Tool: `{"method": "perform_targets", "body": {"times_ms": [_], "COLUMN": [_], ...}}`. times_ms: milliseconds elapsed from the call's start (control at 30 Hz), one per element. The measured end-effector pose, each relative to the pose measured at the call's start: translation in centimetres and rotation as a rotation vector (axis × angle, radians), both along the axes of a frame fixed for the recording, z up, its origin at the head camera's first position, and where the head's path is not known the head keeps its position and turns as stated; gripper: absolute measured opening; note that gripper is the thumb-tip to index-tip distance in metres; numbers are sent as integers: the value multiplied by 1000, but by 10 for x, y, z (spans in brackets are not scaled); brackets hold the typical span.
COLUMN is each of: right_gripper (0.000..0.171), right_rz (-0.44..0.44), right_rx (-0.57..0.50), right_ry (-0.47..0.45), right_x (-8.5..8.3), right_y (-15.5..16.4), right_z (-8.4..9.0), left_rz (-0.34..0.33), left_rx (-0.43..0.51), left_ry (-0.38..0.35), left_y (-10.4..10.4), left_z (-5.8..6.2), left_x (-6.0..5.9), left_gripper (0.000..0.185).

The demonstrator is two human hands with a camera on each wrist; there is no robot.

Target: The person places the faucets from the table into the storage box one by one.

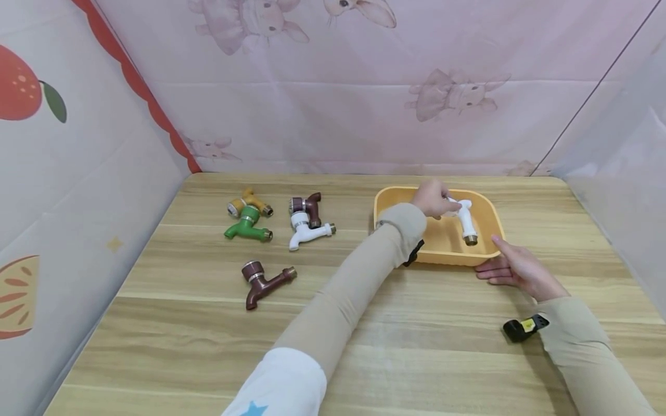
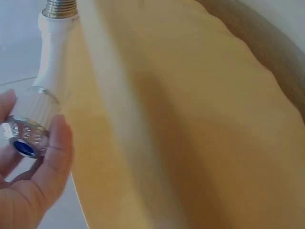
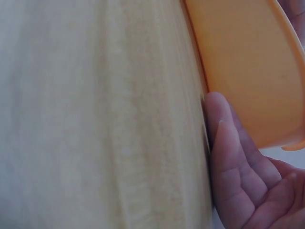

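Observation:
My left hand (image 1: 432, 198) reaches over the orange tray (image 1: 386, 199) and grips a white tap (image 1: 465, 218) by its knob end. The tap's brass threaded end points down into the tray. In the left wrist view my fingers (image 2: 52, 157) curl round the white tap (image 2: 47, 90), whose cap shows a blue disc. My right hand (image 1: 512, 267) lies with straight fingers against the tray's near right corner. The right wrist view shows those fingers (image 3: 228, 157) touching the orange tray (image 3: 243, 67) wall on the wooden table (image 3: 95, 119).
Several taps lie on the wooden table (image 1: 208, 346) at the left: a yellow-and-green pair (image 1: 248, 218), a maroon and white pair (image 1: 309, 222), and a brown tap (image 1: 264, 282) nearer me. Fabric walls close in the back and both sides.

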State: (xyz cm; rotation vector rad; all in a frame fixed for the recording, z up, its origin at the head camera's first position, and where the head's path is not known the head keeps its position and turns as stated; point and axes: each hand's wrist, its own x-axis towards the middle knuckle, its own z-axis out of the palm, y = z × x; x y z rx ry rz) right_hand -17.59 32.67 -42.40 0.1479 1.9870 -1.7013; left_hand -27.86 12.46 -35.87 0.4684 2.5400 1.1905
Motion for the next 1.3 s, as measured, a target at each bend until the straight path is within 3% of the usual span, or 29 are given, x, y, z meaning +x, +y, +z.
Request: {"method": "perform_targets", "body": {"times_ms": [267, 467, 700, 900, 1100, 1300], "right_gripper": [79, 79, 75, 75, 77, 81], "right_rz": [5, -5, -12, -8, -16, -9], "right_rx": [-18, -11, -18, -15, -11, 2], "right_ry": [6, 1, -11, -17, -25, -15], "right_x": [2, 1, 2, 2, 2, 2], "right_y": [0, -1, -2, -2, -1, -2], "right_z": [1, 0, -1, -2, -2, -1], "left_rz": [17, 7, -119, -131, -109, -76], "left_rx": [-83, -97, -95, -5, 80, 112], "left_ry": [-159, -187, -190, -257, -333, -344], "left_y": [2, 2, -2, -7, -19, -22], "left_z": [-8, -11, -10, 0, 11, 12], "left_x": [-3, -1, 4, 13, 17, 10], "left_gripper": [14, 20, 32, 10, 33, 31]}}
